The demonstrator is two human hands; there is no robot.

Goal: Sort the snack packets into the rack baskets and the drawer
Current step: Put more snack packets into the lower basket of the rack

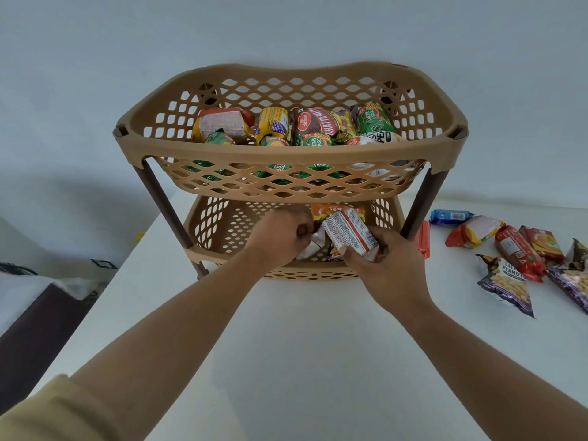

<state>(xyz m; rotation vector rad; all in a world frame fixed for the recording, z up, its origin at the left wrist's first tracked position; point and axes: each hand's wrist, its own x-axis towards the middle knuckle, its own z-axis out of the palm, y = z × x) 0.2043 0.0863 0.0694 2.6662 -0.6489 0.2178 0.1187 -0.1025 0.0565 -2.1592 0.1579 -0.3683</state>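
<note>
A tan two-tier plastic rack stands on the white table. Its upper basket (286,151) holds several snack packets (313,125). Both my hands reach into the lower basket (210,227). My right hand (385,259) grips a red and white biscuit packet (350,235), tilted over the basket's front rim. My left hand (280,237) is closed on a silvery packet (310,248) beside it. An orange Treat packet (337,210) lies behind them in the lower basket. No drawer is in view.
Loose packets lie on the table to the right: a blue one (450,217), an orange one (474,235), red ones (518,253) and salted peanut bags (507,286). A red packet (423,240) leans by the rack's right leg. A dark furniture edge (35,332) is at left.
</note>
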